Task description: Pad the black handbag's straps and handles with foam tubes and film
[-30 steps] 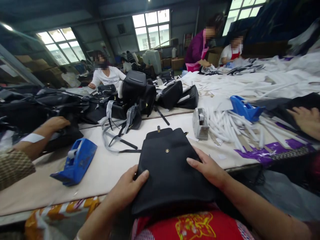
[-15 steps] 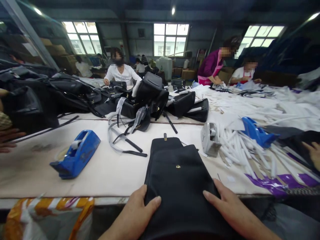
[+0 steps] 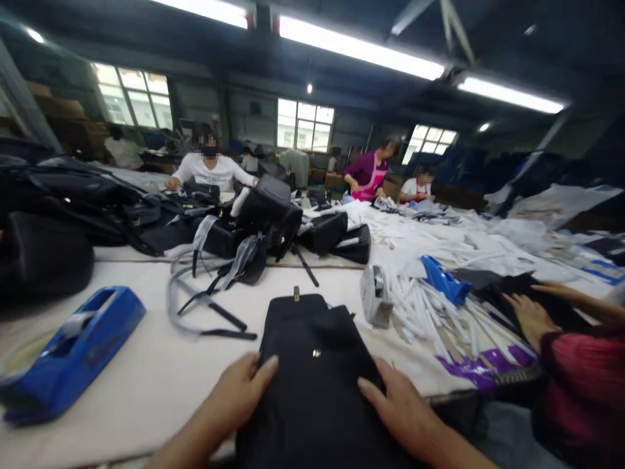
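A black leather bag (image 3: 312, 404) with a small gold clasp lies in front of me, its far end over the pale tabletop (image 3: 161, 391). My left hand (image 3: 244, 387) grips its left edge, thumb on top and fingers mostly hidden beneath. On the right edge, my right hand (image 3: 395, 400) holds the bag the same way. Beyond the bag's far end, a tab with a gold fitting sticks up. Black straps (image 3: 229, 335), partly wrapped in clear film, lie past my left hand.
A blue tape dispenser (image 3: 83, 352) stands left, a grey one (image 3: 375, 296) and another blue one (image 3: 444, 280) right. Black bags (image 3: 266, 208) pile up ahead. White strips (image 3: 415, 299) spread rightward. A co-worker's hands (image 3: 532, 316) touch black material at right; other people work across the table.
The view has tilted up and turned right, so the bag and both hands appear further left. Both hands keep their grip. More of the co-worker at right shows.
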Demonstrator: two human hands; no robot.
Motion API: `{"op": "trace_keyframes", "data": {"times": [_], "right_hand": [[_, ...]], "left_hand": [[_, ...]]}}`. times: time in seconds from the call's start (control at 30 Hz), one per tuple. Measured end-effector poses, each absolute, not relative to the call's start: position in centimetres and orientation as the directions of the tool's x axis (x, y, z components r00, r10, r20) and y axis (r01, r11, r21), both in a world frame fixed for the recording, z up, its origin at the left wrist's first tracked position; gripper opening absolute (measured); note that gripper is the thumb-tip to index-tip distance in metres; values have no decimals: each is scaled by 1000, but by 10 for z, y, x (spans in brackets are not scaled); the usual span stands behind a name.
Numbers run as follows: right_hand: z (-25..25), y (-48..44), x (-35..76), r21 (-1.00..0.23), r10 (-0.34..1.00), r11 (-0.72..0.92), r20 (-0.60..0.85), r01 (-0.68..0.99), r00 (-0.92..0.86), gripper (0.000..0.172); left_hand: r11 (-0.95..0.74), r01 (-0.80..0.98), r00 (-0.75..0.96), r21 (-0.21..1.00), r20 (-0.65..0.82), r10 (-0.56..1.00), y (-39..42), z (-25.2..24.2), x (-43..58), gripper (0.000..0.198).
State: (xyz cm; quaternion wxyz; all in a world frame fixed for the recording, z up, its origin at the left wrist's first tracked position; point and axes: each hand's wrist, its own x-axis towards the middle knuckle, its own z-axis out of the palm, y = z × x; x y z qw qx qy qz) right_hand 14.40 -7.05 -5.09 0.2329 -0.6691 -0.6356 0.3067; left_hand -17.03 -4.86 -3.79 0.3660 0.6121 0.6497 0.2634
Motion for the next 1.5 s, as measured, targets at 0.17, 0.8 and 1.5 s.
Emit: {"op": "trace_keyframes", "data": {"times": [0.17, 0.8, 1.5], "right_hand": [[-20, -37, 128, -725, 995, 14, -60, 689, -83, 50], [-72, -28, 135, -818, 968, -209, -250, 536, -4, 44], [15, 58, -35, -330, -65, 943, -271, 30, -961, 24]], "left_hand": [[185, 720, -79, 669, -186, 979, 9, -32, -148, 61], [239, 708, 8, 664, -346, 938, -88, -16, -156, 50], [259, 684, -20, 683, -337, 941, -170, -8, -163, 26]]}}
